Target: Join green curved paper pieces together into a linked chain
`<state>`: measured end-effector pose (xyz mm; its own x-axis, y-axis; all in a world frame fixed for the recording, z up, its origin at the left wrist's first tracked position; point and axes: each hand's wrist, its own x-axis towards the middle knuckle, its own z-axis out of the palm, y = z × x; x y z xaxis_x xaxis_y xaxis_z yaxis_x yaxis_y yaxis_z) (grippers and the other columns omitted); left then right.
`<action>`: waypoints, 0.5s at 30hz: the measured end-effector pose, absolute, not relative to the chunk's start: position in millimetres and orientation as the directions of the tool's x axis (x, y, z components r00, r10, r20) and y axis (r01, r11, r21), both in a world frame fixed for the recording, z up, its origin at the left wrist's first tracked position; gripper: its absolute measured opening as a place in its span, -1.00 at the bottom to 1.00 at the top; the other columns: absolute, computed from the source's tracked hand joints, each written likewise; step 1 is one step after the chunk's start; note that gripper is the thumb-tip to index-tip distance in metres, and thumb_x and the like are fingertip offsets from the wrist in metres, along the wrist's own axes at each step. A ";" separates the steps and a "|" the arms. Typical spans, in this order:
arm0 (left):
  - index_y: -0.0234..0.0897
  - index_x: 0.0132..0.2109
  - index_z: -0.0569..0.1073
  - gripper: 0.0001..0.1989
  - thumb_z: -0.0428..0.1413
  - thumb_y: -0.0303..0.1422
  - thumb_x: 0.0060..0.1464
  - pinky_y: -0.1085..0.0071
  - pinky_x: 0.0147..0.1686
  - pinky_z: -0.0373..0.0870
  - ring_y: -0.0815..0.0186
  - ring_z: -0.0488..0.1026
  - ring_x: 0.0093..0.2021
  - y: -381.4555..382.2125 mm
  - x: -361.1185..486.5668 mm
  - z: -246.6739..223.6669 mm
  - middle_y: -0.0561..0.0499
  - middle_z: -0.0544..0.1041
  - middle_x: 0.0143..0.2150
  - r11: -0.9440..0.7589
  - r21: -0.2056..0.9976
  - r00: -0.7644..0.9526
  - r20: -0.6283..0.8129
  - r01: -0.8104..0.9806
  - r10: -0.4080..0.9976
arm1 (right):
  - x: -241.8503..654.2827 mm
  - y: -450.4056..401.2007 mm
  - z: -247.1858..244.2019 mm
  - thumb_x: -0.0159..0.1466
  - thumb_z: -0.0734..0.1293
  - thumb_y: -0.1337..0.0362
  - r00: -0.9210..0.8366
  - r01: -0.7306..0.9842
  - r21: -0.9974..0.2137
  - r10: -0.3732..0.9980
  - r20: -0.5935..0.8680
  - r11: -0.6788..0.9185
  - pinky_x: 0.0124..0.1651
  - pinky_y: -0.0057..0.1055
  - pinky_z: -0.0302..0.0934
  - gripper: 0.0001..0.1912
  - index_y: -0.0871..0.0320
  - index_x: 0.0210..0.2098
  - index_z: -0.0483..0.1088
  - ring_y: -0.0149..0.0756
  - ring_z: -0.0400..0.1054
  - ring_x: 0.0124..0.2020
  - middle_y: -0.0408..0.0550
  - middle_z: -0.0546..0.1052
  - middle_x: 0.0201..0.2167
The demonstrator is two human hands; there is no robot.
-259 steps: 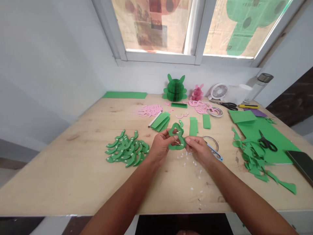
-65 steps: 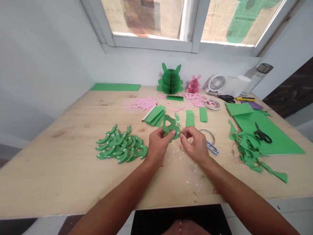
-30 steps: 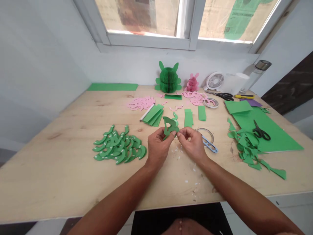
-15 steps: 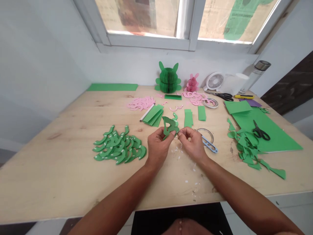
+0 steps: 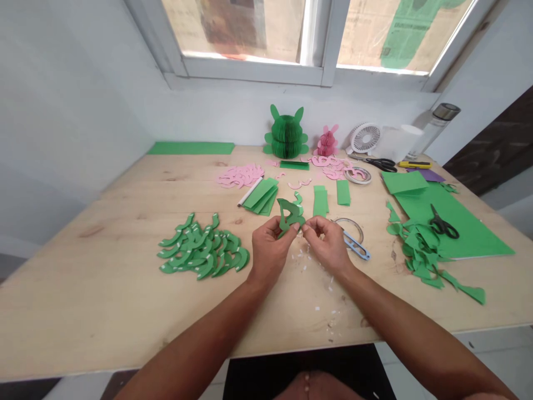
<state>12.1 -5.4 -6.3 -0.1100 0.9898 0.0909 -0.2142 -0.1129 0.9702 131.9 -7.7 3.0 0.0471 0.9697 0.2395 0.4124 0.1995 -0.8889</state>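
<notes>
Between my two hands is a curved green paper cutout, raised a little above the table. My left hand pinches it from the left side, thumb on top. At its right edge my right hand has thumb and forefinger pressed together; the fingertips meet the paper, and whether a bit of tape is in them is too small to tell. Another green curved piece with white tape bits lies just behind. To the left is a pile of green curved cutouts with small white strips on them.
A blue cutter and a tape roll lie beside my right hand. Farther right are green scraps, black scissors and a green sheet. Pink cutouts, a green paper figure and a small fan stand toward the wall.
Almost nothing differs. Both hands stay on the green cutout, with only a very slight shift of the fingers.
</notes>
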 end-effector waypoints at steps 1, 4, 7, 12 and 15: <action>-0.29 -0.37 0.51 -0.88 0.21 -0.38 -0.14 0.44 -0.29 0.35 0.36 0.43 -0.38 -5.3 12.1 -6.4 0.06 0.53 -0.42 -0.113 0.970 -0.111 0.091 -0.216 0.990 | 132.0 -7.7 3.0 0.11 0.22 0.26 0.046 0.413 -0.889 0.970 0.239 0.199 -0.50 -0.50 0.07 -0.84 0.15 -0.57 0.27 -0.43 0.15 -0.59 -0.22 0.29 -0.67; -0.30 -0.37 0.50 -0.87 0.22 -0.37 -0.15 0.45 -0.31 0.34 0.36 0.43 -0.39 -5.2 12.4 -5.9 0.06 0.53 -0.43 -0.109 0.972 -0.119 0.085 -0.210 0.989 | 132.1 -7.7 3.4 0.11 0.22 0.26 0.043 0.415 -0.889 0.972 0.233 0.194 -0.50 -0.51 0.07 -0.84 0.15 -0.57 0.27 -0.43 0.15 -0.59 -0.22 0.29 -0.67; -0.30 -0.38 0.51 -0.87 0.22 -0.37 -0.16 0.45 -0.30 0.35 0.36 0.43 -0.39 -5.3 12.9 -4.6 0.06 0.53 -0.42 -0.105 0.974 -0.128 0.080 -0.202 0.989 | 132.4 -7.7 4.0 0.11 0.22 0.27 0.040 0.415 -0.890 0.973 0.226 0.190 -0.50 -0.51 0.07 -0.84 0.15 -0.57 0.27 -0.43 0.15 -0.59 -0.22 0.29 -0.67; -0.30 -0.36 0.51 -0.85 0.22 -0.36 -0.16 0.40 -0.27 0.36 0.33 0.45 -0.37 -5.0 12.8 -4.8 0.04 0.54 -0.41 -0.113 0.973 -0.120 0.090 -0.202 0.989 | 133.1 -7.3 4.2 0.12 0.21 0.26 0.024 0.416 -0.890 0.976 0.218 0.189 -0.50 -0.51 0.07 -0.84 0.16 -0.56 0.28 -0.43 0.15 -0.58 -0.22 0.29 -0.66; -0.30 -0.35 0.51 -0.85 0.21 -0.35 -0.15 0.38 -0.26 0.37 0.32 0.46 -0.36 -4.6 12.0 -6.4 0.03 0.55 -0.40 -0.118 0.973 -0.117 0.096 -0.198 0.989 | 133.2 -6.9 3.5 0.11 0.20 0.29 0.018 0.415 -0.889 0.975 0.222 0.195 -0.49 -0.51 0.08 -0.86 0.16 -0.56 0.28 -0.42 0.17 -0.57 -0.21 0.30 -0.65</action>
<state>12.0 -4.6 -6.4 -0.1165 0.9885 0.0961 -0.1984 -0.1180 0.9730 133.2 -6.9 3.5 0.0180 0.9749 0.2218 0.4152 0.1945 -0.8887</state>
